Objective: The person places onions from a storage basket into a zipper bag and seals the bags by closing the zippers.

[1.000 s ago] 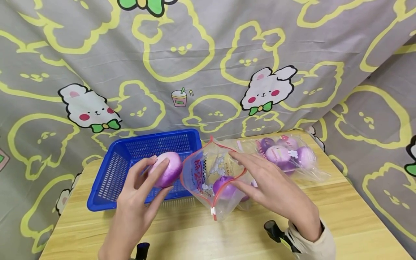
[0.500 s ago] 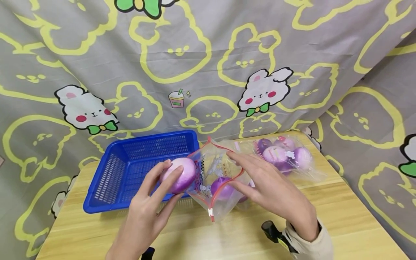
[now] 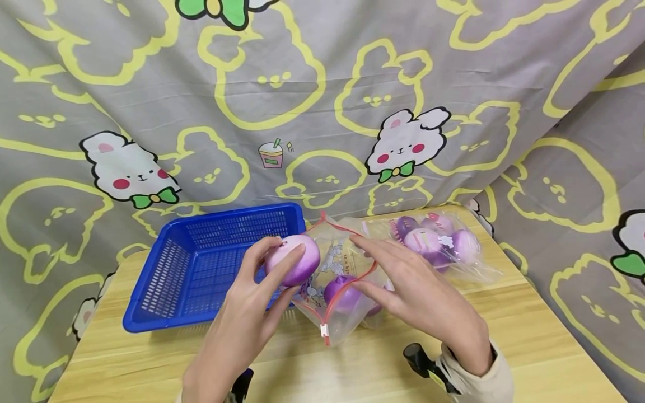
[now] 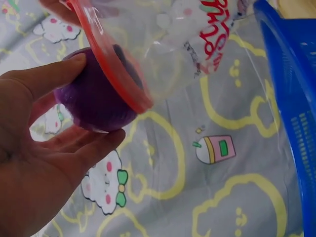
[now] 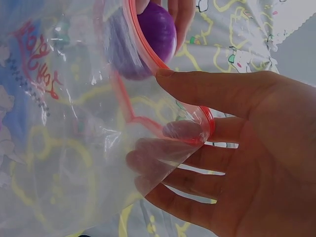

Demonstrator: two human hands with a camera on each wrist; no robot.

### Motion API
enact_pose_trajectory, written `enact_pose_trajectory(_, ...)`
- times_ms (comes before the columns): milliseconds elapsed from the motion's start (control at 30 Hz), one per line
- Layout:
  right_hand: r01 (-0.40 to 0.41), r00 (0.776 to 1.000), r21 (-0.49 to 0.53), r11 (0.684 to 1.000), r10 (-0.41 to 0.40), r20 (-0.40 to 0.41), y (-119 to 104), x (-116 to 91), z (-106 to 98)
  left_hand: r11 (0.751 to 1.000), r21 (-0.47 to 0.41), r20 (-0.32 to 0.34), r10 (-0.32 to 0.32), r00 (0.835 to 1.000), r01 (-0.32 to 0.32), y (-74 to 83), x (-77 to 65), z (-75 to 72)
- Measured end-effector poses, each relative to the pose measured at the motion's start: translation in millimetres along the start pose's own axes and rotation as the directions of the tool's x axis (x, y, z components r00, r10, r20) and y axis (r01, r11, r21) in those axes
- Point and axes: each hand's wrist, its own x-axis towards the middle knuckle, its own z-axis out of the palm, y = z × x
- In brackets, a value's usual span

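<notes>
My left hand [image 3: 257, 291] holds a purple onion [image 3: 297, 260] with pale skin on top, fingers and thumb around it. The onion is at the left side of the mouth of a clear zip bag [image 3: 330, 322]. In the left wrist view, the bag's red rim [image 4: 116, 64] overlaps the onion [image 4: 94, 106]. My right hand [image 3: 415, 282] holds the bag's mouth wide from the right. In the right wrist view, its thumb touches the red rim and its fingers [image 5: 187, 165] show partly through the plastic. Another purple onion [image 3: 342, 291] lies inside the bag.
A blue plastic basket [image 3: 136, 296] stands at the left back of the wooden table [image 3: 297, 369]. Behind the right hand lies another clear bag [image 3: 481, 271] with several purple onions inside. A grey patterned cloth [image 3: 302, 67] hangs along the back of the table.
My left hand has carried the onion rightward, from over the basket's front right to the bag's mouth. The right hand keeps its hold on the bag. The view has shifted slightly.
</notes>
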Motion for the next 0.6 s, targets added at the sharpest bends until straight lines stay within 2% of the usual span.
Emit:
enact_pose_trajectory(133,0.001,1.0,0.008,1.0,-0.001,-0.008,0.7,0.1,0.0,1.0,-0.013,0.047,-0.008,0.999,0.009,1.9,5.7,5.0)
enact_pose_trajectory(267,0.005,1.0,0.016,1.0,-0.005,-0.011,0.1,0.8,-0.1,0.999,-0.004,0.102,0.036,0.994,-0.036,4.0,13.3,12.7)
enact_pose_trajectory(433,0.007,1.0,0.019,1.0,-0.007,0.005,-1.9,1.2,0.2,0.995,0.029,0.194,0.086,0.977,-0.093,3.6,24.6,24.8)
enact_pose_trajectory(600,0.018,1.0,0.017,1.0,-0.018,0.007,-2.7,0.7,0.8,0.997,0.031,0.286,0.061,0.956,-0.073,-0.2,36.5,37.5)
